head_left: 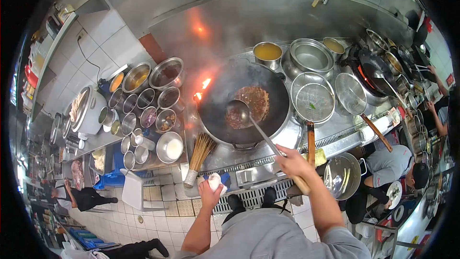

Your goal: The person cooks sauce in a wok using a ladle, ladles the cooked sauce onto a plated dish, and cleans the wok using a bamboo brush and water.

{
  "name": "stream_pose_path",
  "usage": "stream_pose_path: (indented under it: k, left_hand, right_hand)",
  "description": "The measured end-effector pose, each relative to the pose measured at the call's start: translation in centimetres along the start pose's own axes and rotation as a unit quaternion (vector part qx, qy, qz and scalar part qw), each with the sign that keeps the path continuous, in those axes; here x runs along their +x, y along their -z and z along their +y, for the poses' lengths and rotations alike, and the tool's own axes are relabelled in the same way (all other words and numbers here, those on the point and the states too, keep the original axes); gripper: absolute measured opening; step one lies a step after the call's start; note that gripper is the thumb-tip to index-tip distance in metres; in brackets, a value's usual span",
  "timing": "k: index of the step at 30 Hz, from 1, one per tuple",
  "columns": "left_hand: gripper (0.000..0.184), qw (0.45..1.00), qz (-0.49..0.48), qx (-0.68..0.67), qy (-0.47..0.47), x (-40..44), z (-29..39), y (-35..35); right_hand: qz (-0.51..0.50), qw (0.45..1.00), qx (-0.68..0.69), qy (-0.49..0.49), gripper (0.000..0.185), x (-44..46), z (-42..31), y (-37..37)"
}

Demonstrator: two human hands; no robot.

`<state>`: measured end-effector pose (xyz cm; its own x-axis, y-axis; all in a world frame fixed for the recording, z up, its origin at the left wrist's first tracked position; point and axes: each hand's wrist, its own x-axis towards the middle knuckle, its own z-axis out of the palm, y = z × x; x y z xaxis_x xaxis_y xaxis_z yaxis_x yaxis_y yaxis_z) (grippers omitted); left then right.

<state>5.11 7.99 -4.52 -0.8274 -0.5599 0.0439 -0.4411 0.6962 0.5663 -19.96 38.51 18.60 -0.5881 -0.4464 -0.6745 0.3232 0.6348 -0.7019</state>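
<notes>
Your right hand (291, 162) is closed around the shaft of a long-handled steel ladle (262, 133), above its pale wooden grip, which runs back below your fist toward your forearm. The ladle's long axis slants forward and left from your fingers, over the near right rim of a wide, round black wok (277, 91), and ends in a round bowl at the left part of the reddish-brown chopped food (257, 100). So the food lies ahead and to the left of your right fingers, with the ladle bridging that gap. You cannot tell from here whether the bowl presses on the wok's metal or carries anything.

Your left hand (209, 194) grips a folded white cloth (215, 182) in front of the counter's near edge, apart from the wok. From those fingers the wok lies forward and to the right; of your two hands, the right is the nearer to the food.

Just to the left of the cloth, a tan bundled-bamboo brush (201, 151) points its bristles forward, close to the wok's near left rim. Farther out, orange flames (206, 83) rise at the wok's left rim, steam hangs over its far side, and a round wire-mesh strainer with a wooden handle (313, 98) rests to the right.
</notes>
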Motion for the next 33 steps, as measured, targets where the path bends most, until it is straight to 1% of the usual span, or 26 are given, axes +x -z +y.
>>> stream_pose_path:
  k: [2,3,6,8,9,10,11,12,13,14,15,16,17,19,22,23,25,27,30,31,33]
  left_hand:
    - [0.07,1.0,0.002,-0.004,0.002,-0.4,-0.1,-0.1]
    - [0.07,1.0,-0.006,-0.002,0.012,-0.8,-0.1,0.1]
    - [0.071,1.0,-0.016,-0.004,0.023,-0.3,0.3,0.1]
    - [0.072,1.0,-0.021,-0.004,0.017,-0.2,0.3,0.5]
    - [0.072,1.0,-0.022,-0.003,0.014,-0.2,0.3,0.6]
    - [0.073,1.0,-0.022,-0.002,0.012,-0.3,0.3,0.7]
    - [0.074,1.0,-0.021,-0.003,0.01,-0.2,0.3,0.6]
    - [0.075,1.0,-0.024,-0.005,0.008,-0.1,0.4,0.6]
    - [0.075,1.0,-0.028,-0.007,0.009,-0.1,0.3,0.6]
    - [0.076,0.999,-0.031,-0.008,0.009,-0.1,0.3,0.7]
    - [0.076,0.999,-0.034,-0.006,0.017,-0.2,0.3,0.8]
    - [0.077,0.999,-0.038,-0.005,0.023,-0.2,0.4,0.9]
    - [0.077,0.999,-0.04,-0.004,0.028,0.0,0.5,0.9]
    - [0.077,0.999,-0.033,-0.004,0.011,0.0,0.2,0.7]
    - [0.078,0.999,-0.031,-0.006,0.011,-0.1,0.0,0.5]
    - [0.078,0.999,-0.03,-0.007,0.017,-0.1,0.0,0.5]
    - [0.078,0.999,-0.029,-0.007,0.014,0.0,-0.1,0.4]
    - [0.079,0.999,-0.034,-0.007,0.015,-0.2,-0.2,0.4]
    - [0.08,0.999,-0.043,-0.009,0.021,0.0,-0.4,0.3]
    - [0.081,0.999,-0.044,-0.012,0.025,-0.1,-0.2,0.4]
    - [0.082,0.998,-0.045,-0.013,0.029,-0.1,0.1,0.5]
  right_hand:
    - [0.089,0.99,-0.08,0.077,0.061,1.2,1.8,1.5]
    - [0.134,0.976,-0.123,0.118,0.062,2.3,2.8,2.0]
    - [0.238,0.943,-0.156,0.175,0.065,8.3,1.9,0.4]
    - [0.207,0.957,-0.093,0.178,0.068,11.4,2.8,-2.1]
    - [0.194,0.952,-0.091,0.216,0.067,11.8,4.1,-2.8]
    - [0.13,0.977,-0.021,0.17,0.066,10.0,3.4,-2.0]
    - [0.063,0.989,0.048,0.122,0.065,7.7,3.0,-0.7]
    - [-0.006,0.991,0.114,0.073,0.064,5.5,2.1,0.3]
    - [0.034,0.993,0.087,0.079,0.062,4.7,1.5,0.7]
    - [0.08,0.994,0.002,0.069,0.061,4.4,0.6,1.7]
    - [0.151,0.979,-0.059,0.124,0.061,6.4,1.8,2.1]
    - [0.221,0.952,-0.119,0.177,0.06,7.6,1.9,2.2]
    - [0.228,0.955,-0.105,0.157,0.06,8.8,2.0,2.4]
    - [0.201,0.969,-0.025,0.141,0.061,9.4,2.0,0.3]
    - [0.098,0.988,0.036,0.111,0.064,7.5,2.6,-2.6]
    - [0.049,0.995,0.064,0.065,0.064,3.6,0.6,-2.0]
    - [0.047,0.997,0.034,0.05,0.065,1.6,-0.1,-1.4]
    - [0.143,0.98,-0.084,0.111,0.064,1.9,1.7,-0.5]
    - [0.266,0.946,-0.109,0.151,0.062,3.8,2.9,0.7]
    - [0.246,0.96,-0.09,0.102,0.06,3.7,2.4,0.8]
    - [0.219,0.968,-0.039,0.114,0.06,5.0,3.9,-1.2]
